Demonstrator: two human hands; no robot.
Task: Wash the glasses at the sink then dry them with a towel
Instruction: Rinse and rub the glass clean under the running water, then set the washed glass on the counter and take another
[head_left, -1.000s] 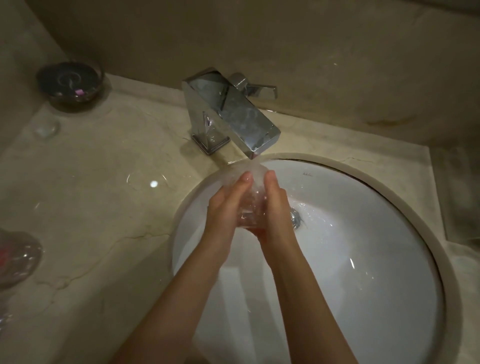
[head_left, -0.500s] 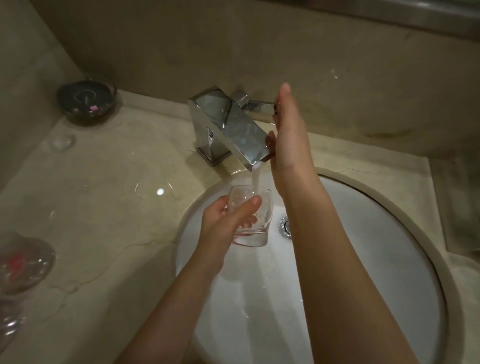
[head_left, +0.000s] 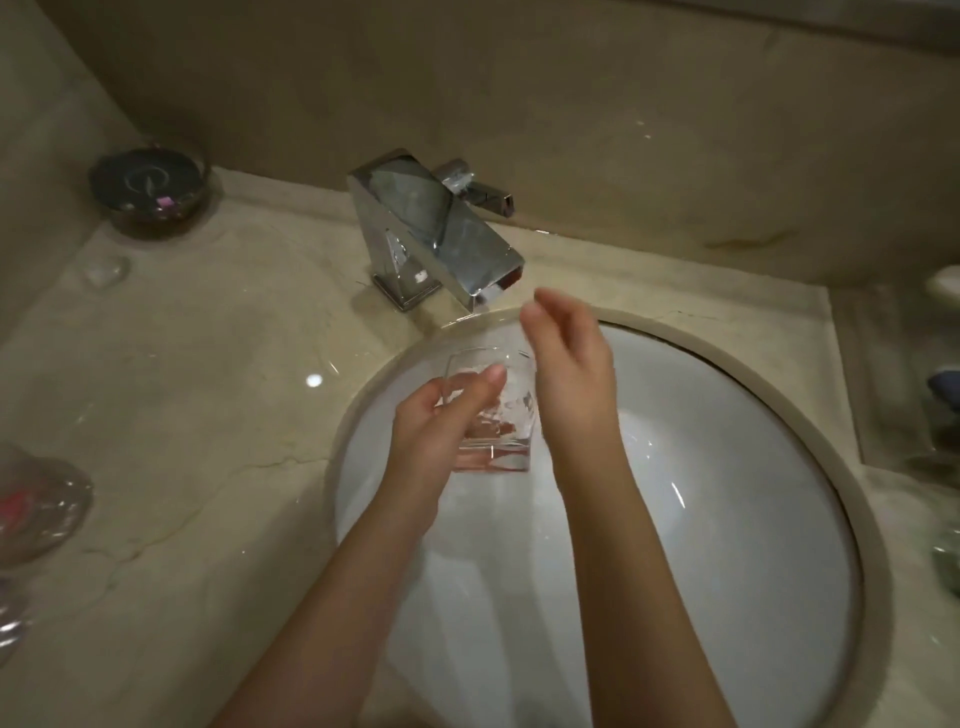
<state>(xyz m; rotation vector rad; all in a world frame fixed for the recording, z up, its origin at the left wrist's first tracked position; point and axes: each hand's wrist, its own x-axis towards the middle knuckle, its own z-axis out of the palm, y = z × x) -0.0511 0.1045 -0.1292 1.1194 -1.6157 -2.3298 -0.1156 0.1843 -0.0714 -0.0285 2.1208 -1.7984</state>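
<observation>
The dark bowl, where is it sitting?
The dark bowl stands on the stone counter in the far left corner against the wall, left of the chrome tap.

A dark round dish (head_left: 149, 183) holding small pinkish bits sits in the far-left corner of a beige marble counter (head_left: 208, 415). Near it lies a small clear lump (head_left: 104, 270), apart from the dish. At the right edge, blurred items (head_left: 943, 395) crowd a recessed ledge; what they are cannot be told.

Dim beige marble counter (head_left: 197, 415) meets a matching wall (head_left: 571, 104) under warm light.
</observation>
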